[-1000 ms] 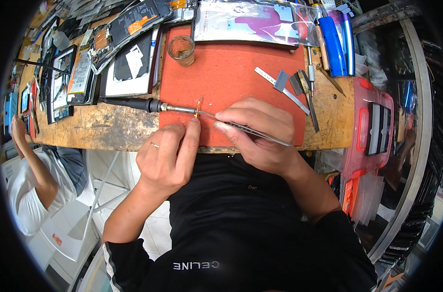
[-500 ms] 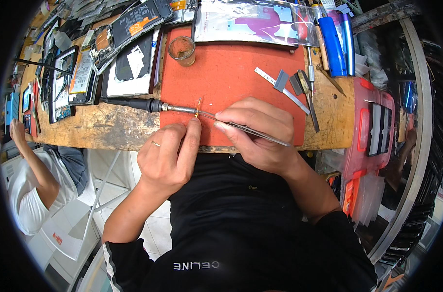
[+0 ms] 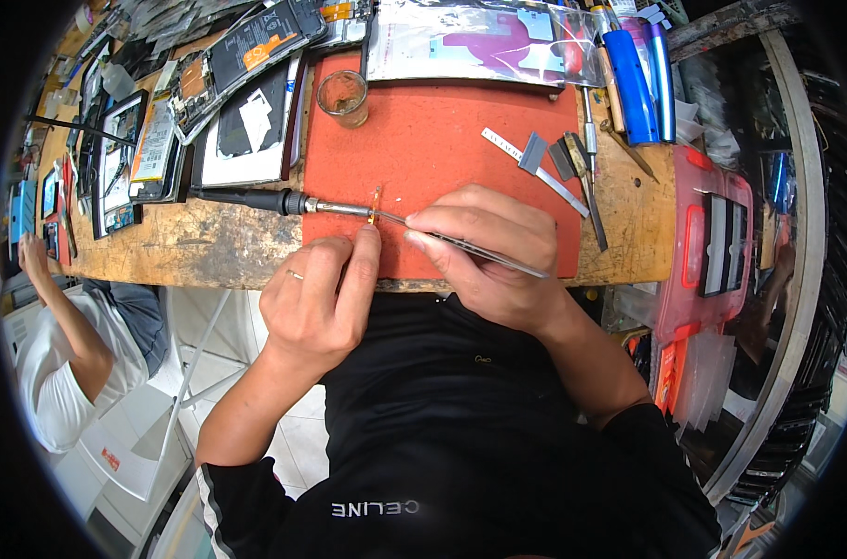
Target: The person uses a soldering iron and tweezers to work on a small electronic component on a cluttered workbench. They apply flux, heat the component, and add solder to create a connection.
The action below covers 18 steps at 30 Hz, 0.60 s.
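My left hand rests at the front edge of the red mat, fingers bent and closed. Its fingertips hold the near end of a thin orange strip, perhaps a flex cable. A soldering iron with a black handle lies across from the left, its metal end beside the strip; neither hand grips it. In my right hand, closed in a pinch, are metal tweezers. Their tips point left and meet the strip near the iron's end. Fine contact there is too small to make out.
On the red mat stand a small glass cup and a grey-and-white blade tool. Opened phones and parts crowd the left. Blue tubes and a red case are at right. A co-worker sits at left.
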Motion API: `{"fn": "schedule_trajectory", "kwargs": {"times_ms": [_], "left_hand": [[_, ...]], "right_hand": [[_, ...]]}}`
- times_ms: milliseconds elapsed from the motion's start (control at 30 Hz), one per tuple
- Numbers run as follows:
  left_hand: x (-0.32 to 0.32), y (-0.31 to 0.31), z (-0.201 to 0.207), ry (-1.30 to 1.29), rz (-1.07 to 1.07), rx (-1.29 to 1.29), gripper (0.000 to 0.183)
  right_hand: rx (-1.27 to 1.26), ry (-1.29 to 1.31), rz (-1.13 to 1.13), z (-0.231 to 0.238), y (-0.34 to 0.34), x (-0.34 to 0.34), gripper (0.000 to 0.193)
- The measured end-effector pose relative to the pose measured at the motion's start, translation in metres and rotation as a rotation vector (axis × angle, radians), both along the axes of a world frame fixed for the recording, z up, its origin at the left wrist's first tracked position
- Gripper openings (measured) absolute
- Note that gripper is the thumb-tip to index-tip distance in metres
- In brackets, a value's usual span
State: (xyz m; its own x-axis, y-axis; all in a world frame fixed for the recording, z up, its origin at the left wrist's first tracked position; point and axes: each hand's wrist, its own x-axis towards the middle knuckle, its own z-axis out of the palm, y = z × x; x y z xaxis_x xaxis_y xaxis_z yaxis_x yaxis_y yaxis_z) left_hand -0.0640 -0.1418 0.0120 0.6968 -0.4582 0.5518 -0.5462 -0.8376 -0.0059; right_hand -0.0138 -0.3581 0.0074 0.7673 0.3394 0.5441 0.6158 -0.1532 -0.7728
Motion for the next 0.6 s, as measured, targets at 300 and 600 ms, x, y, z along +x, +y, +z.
{"fn": "schedule_trajectory", "kwargs": {"times_ms": [300,600], "left_hand": [[-0.0006,0.0003,-0.001,-0.006,0.006,0.007,0.03],[-0.002,-0.0006,0.0012,0.029,0.016,-0.007,0.035]], "right_hand": [[0.006,-0.001,-0.016,0.0006,0.0001,-0.0008,0.024],[-0.02,-0.027,0.002,0.0007,-0.0007,-0.0008,0.026]]}}
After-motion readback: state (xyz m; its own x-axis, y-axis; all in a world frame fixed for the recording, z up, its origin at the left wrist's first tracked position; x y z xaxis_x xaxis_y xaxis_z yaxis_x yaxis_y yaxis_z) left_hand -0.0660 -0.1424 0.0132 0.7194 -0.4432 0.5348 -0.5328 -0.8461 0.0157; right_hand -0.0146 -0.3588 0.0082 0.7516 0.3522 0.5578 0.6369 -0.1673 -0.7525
